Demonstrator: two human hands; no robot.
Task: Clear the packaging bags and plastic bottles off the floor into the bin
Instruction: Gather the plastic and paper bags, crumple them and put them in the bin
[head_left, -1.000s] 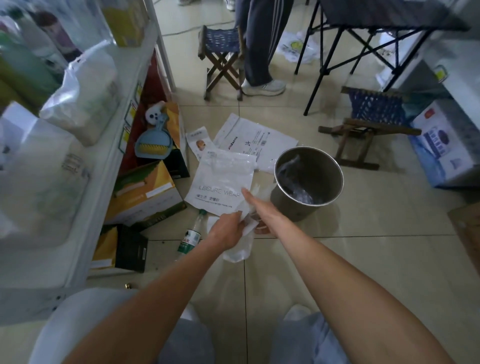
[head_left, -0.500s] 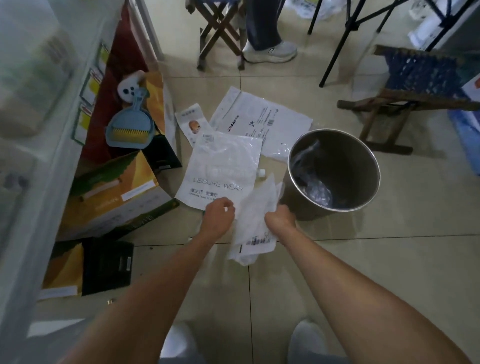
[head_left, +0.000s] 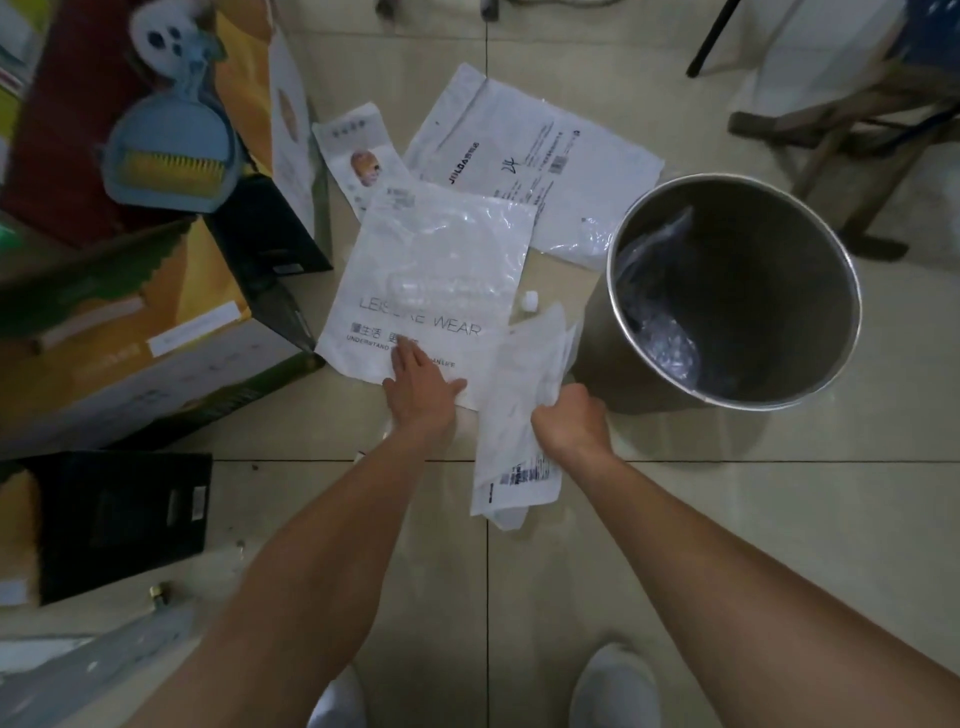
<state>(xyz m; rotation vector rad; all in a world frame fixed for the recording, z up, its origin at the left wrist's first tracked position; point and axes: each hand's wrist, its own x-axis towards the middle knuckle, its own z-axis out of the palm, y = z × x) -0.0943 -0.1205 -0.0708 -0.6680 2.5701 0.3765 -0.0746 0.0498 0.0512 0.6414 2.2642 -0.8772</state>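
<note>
Though the fingers of the right hand (head_left: 569, 418) were hidden behind its knuckles, its grip was curled tight on a crumpled bag (head_left: 519, 415), which hung just beside the bin (head_left: 727, 400) on the floor (head_left: 727, 519). Whatever lay under that bag could not be seen. The left hand (head_left: 422, 387) lay flat, fingers spread, on the near edge of the "LEISURE WEAR" bag (head_left: 436, 275), covering part of its print. A bottle cap (head_left: 530, 300) showed past that bag's right edge; the bottle itself was hard to make out through the plastic. Two more bags, a large one (head_left: 545, 156) and a small one (head_left: 358, 150), lay partly under it. Clear plastic (head_left: 660, 332) sat dimly inside the bin. Blurred boxes (head_left: 130, 322) and a dustpan (head_left: 166, 156) crowded the left, a stool (head_left: 857, 130) was cut off at upper right, and shoes (head_left: 613, 686) at the bottom edge.
</note>
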